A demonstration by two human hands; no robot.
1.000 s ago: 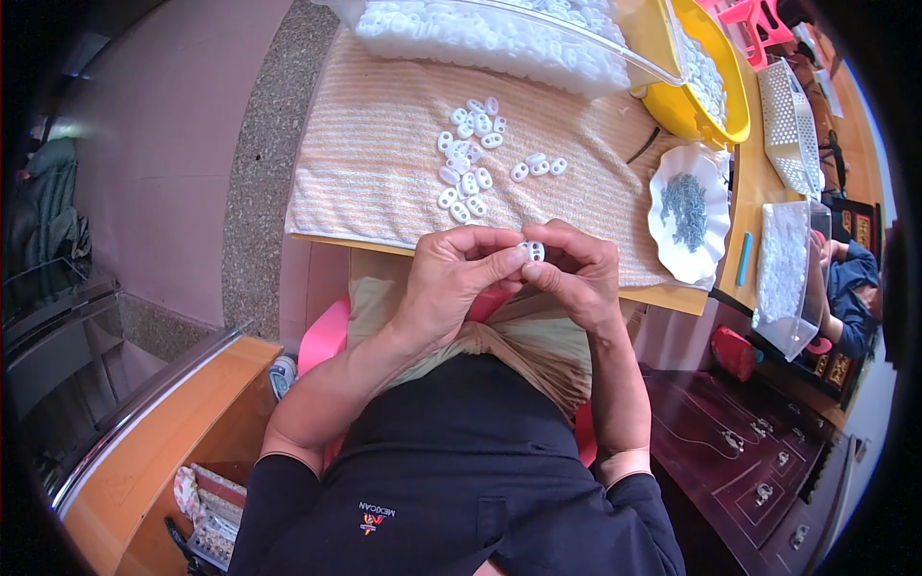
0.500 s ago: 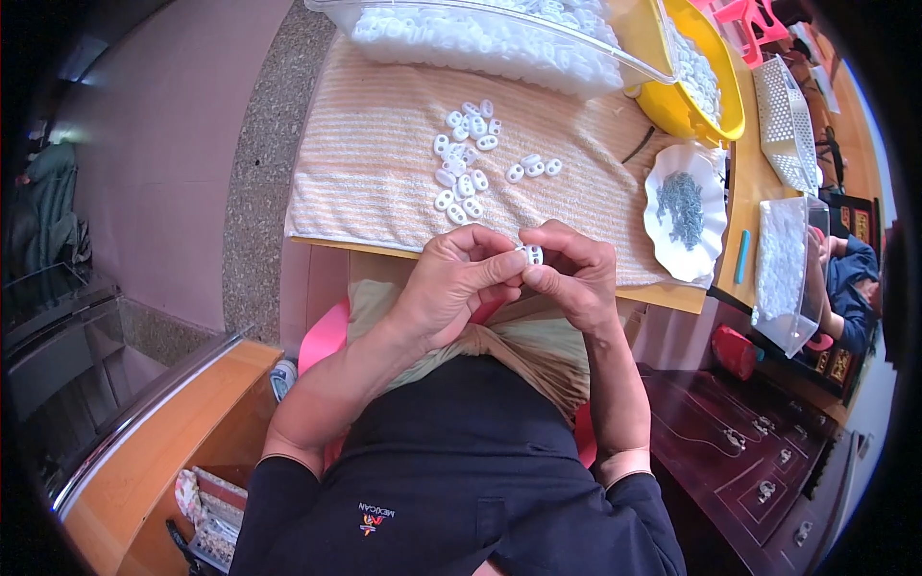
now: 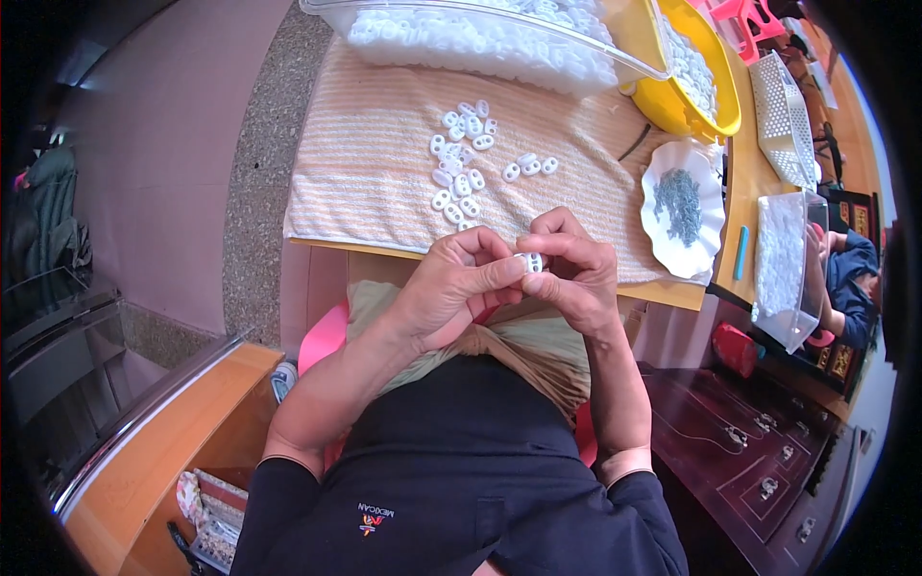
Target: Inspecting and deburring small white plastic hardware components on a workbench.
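Over the table's near edge, my left hand (image 3: 459, 283) and my right hand (image 3: 574, 276) meet with thumbs and fingertips closed on a small white two-hole plastic piece (image 3: 535, 260), which looks like a cord lock. Fingers cover part of it. Just beyond my hands, a loose group of white two-hole pieces (image 3: 463, 158) lies on the striped towel (image 3: 375, 163). A smaller group (image 3: 530, 166) sits to its right. Further right, a white wavy-rimmed dish (image 3: 698, 252) holds a heap of tiny grey metal parts (image 3: 682, 202), probably springs.
At the far side stands a clear bin (image 3: 480, 72) full of white pieces, beside a yellow basin (image 3: 722, 120). A white perforated basket (image 3: 783, 120), a blue stick (image 3: 741, 252) and another clear bin (image 3: 789, 326) line the right, near another person (image 3: 850, 288). A dark strip (image 3: 635, 142) lies on the towel.
My right fingers have lifted and shifted slightly around the white piece. Both hands stay in the same place, still holding it.
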